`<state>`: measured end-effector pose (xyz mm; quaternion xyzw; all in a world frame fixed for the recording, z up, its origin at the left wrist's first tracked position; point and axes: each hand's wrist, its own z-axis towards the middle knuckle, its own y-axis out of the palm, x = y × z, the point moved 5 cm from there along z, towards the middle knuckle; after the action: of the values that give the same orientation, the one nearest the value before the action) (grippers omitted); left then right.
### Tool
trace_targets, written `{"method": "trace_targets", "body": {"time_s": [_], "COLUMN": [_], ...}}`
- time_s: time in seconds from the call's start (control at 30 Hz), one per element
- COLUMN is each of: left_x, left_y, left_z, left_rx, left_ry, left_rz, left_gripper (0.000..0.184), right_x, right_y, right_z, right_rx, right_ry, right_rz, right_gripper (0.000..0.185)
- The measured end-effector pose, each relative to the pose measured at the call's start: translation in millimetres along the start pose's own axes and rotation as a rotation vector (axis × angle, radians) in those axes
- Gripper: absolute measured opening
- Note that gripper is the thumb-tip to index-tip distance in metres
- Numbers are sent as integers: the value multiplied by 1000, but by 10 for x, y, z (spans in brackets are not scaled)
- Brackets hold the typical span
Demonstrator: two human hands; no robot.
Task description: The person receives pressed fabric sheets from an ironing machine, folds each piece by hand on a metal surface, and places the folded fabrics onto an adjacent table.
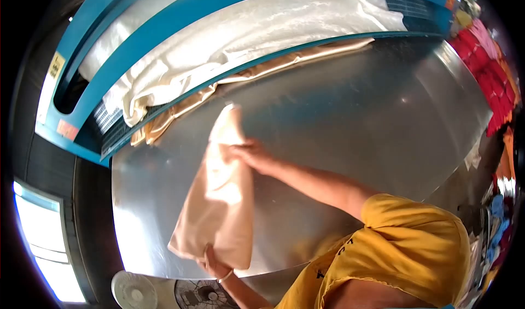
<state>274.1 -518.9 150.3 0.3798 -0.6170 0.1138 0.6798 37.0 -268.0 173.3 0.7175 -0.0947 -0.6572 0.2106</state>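
Note:
A folded length of peach satin cloth [221,199] is held up over the metal table, its narrow end pointing at the blue machine. At the cloth's near edge, my left hand [215,264], with a bangle on the wrist, grips it with the thumb on top. Farther up, my right hand [250,153] is closed on the cloth's right side; its fingertips are partly lost in the folds. Beyond the cloth, a strip of similar shiny satin [257,71] lies along the machine's lower edge, apart from both hands.
The sheet-metal table [350,128] has a curved-looking edge. A blue-framed machine [219,11] spans the far side, with white fabric [262,22] inside. Piles of coloured cloth [484,68] stand at the right. A white fan [134,291] and a dark fan [199,294] sit below the near edge.

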Motion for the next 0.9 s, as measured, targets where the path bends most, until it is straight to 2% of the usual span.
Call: {"method": "trace_targets", "body": {"time_s": [0.1,0.17,0.2,0.23,0.27,0.3,0.33,0.37,0.4,0.47,0.5,0.57,0.63,0.7,0.77,0.8,0.83,0.9], "left_x": [68,-89,-43,-11,-7,-9,-175,-376,-536,-982,-1387,-1908,-2468,-2685,-3084,-3191,-3468,-3301], "left_y": [-489,-925,-947,-883,-727,-432,-6,458,968,2122,2606,3685,4557,5296,5724,5903,5991,6081], "left_z": [302,601,624,640,673,776,922,1036,1135,1279,1423,1551,1768,1823,2056,2135,2286,1818], "left_rx": [76,115,285,454,622,559,330,115,-88,-575,-694,-918,-933,-843,-637,-740,-701,-906], "left_ry": [110,62,212,367,536,405,511,589,652,770,938,1037,1193,1313,1363,954,1199,786], "left_rz": [162,404,965,1524,2081,2000,1731,1447,1148,994,972,1002,1007,1119,1221,1435,1410,1368], "left_gripper": [34,42,45,48,50,55,50,45,41,30,28,25,26,30,32,32,28,22], "right_x": [289,860,847,890,901,993,1031,622,362,-94,-241,-435,-447,-496,-528,-531,-543,-570], "right_y": [527,533,466,312,64,-276,-646,-954,-1306,-2027,-2420,-3086,-3547,-3480,-3431,-3458,-3474,-3510], "right_z": [220,426,295,286,221,259,229,16,-124,-418,-563,-824,-1058,-1037,-979,-982,-979,-986], "right_rx": [-143,-163,-182,-205,-155,-74,9,149,255,521,583,702,816,747,716,714,714,727], "right_ry": [2,133,264,320,284,23,-233,-397,-374,-575,-567,-486,-349,-362,-372,-376,-378,-365], "right_rz": [47,-98,-54,-173,-259,-448,-642,-810,-969,-1332,-1406,-1471,-1441,-1559,-1594,-1575,-1552,-1519], "right_gripper": [25,28,33,35,36,35,34,31,28,26,27,28,29,28,28,27,27,27]}}
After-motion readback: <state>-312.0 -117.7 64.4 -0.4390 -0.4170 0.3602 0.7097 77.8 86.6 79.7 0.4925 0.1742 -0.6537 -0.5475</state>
